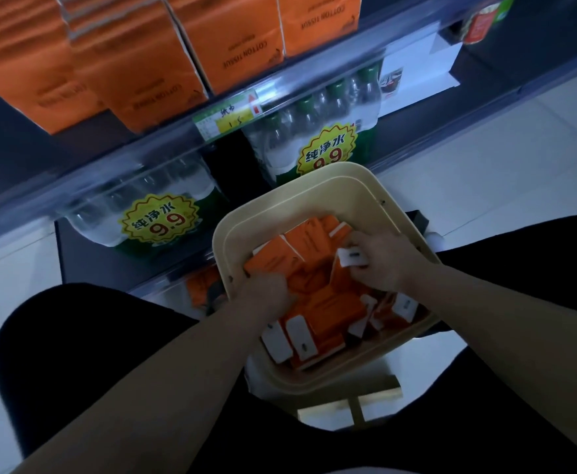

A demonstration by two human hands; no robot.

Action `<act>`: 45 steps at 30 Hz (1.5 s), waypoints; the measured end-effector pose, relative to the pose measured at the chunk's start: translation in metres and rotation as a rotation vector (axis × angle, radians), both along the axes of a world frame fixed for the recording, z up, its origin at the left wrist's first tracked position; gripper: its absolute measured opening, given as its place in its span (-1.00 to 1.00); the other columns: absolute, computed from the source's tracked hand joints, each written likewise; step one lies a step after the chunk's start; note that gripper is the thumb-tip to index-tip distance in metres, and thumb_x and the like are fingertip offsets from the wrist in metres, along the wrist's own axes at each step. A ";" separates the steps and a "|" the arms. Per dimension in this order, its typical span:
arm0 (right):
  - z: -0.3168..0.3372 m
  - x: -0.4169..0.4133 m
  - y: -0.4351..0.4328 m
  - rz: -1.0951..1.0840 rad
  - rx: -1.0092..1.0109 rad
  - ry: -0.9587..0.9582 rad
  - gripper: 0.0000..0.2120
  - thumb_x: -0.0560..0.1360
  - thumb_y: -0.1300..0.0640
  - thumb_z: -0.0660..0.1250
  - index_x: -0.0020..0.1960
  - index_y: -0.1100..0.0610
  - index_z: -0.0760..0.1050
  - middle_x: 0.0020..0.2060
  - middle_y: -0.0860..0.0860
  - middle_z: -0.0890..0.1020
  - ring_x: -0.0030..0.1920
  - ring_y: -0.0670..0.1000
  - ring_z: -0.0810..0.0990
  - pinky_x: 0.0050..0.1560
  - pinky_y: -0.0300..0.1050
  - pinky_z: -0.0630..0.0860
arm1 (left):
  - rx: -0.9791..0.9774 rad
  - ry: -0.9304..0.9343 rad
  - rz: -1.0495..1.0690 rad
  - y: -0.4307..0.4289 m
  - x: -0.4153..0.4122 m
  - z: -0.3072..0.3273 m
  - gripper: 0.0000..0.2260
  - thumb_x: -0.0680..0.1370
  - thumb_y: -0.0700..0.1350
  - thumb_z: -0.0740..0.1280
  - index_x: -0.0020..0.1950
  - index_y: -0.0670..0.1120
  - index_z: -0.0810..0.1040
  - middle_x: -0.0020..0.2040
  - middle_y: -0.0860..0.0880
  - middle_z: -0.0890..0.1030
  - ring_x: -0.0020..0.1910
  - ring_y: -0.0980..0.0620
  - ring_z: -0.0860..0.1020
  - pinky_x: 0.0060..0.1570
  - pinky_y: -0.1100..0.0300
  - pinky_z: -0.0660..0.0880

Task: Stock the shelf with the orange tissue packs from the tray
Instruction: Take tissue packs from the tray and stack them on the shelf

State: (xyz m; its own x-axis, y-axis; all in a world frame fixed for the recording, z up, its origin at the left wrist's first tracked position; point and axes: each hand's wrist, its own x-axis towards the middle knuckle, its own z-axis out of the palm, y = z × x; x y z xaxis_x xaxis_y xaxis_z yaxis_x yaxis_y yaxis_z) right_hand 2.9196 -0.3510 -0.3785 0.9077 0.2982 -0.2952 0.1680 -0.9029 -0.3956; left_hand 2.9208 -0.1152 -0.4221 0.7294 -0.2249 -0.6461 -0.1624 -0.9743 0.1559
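Head view: both hands reach into the cream tray (314,186) of jumbled orange tissue packs (324,306). My right hand (381,263) grips one by its white end. My left hand (266,294) buries its fingers among them; I cannot tell if it holds any. The shelf (314,82) above is cut off.

Dim, bluish cast. Floor (502,159) at 3 o'clock is brightest and washed out. Glare streak along shelf edge (126,159) from 9 to 1 o'clock. Packs (317,302) at centre slightly motion-blurred; shelved packs (126,63) at 11 o'clock soft. Fisheye bending at edges. Legs (58,336) at 6 o'clock near black.
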 end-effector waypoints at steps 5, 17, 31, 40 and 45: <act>-0.006 -0.003 -0.002 0.026 -0.030 0.049 -0.54 0.43 -0.10 0.31 0.30 -0.08 0.36 0.17 -0.07 0.52 0.20 0.06 0.47 0.20 0.07 0.37 | 0.225 -0.012 -0.084 -0.017 -0.015 -0.005 -0.39 0.48 0.41 0.12 0.34 0.03 0.45 0.35 -0.08 0.44 0.37 -0.19 0.28 0.35 -0.11 0.25; -0.004 -0.002 -0.002 -0.016 -0.025 0.052 -0.58 0.42 -0.07 0.32 0.25 -0.05 0.41 0.10 -0.04 0.54 0.16 0.08 0.48 0.13 0.05 0.36 | -0.040 -0.091 -0.055 -0.035 -0.030 0.012 -0.37 0.34 0.31 0.25 0.26 -0.07 0.41 0.15 -0.13 0.56 0.18 -0.17 0.52 0.24 -0.05 0.40; 0.025 0.009 0.005 -0.175 0.007 -0.061 -0.64 0.42 -0.10 0.32 0.17 -0.02 0.42 -0.03 -0.01 0.58 0.03 0.09 0.55 0.00 0.00 0.47 | -0.398 -0.179 0.268 0.002 0.032 0.056 -0.71 0.52 -0.22 0.26 0.24 -0.09 0.41 0.11 -0.02 0.61 0.10 0.02 0.54 0.13 0.12 0.47; 0.045 0.012 0.026 -0.170 0.134 -0.076 -0.58 0.48 -0.02 0.35 0.26 0.14 0.42 0.12 0.14 0.58 0.13 0.17 0.54 0.03 -0.04 0.47 | -0.453 -0.029 0.292 0.018 0.033 0.103 -0.34 0.37 -0.12 0.55 0.41 -0.15 0.39 0.33 -0.08 0.49 0.30 -0.05 0.45 0.22 0.17 0.39; 0.084 0.009 0.041 -0.163 0.098 -0.271 -0.62 0.47 -0.03 0.36 0.25 0.02 0.42 0.15 0.00 0.56 0.18 0.08 0.50 -0.05 -0.11 0.36 | -0.368 -0.277 0.218 0.039 0.019 0.144 -0.36 0.40 -0.18 0.50 0.42 -0.07 0.33 0.33 -0.07 0.49 0.24 -0.05 0.49 0.10 0.17 0.46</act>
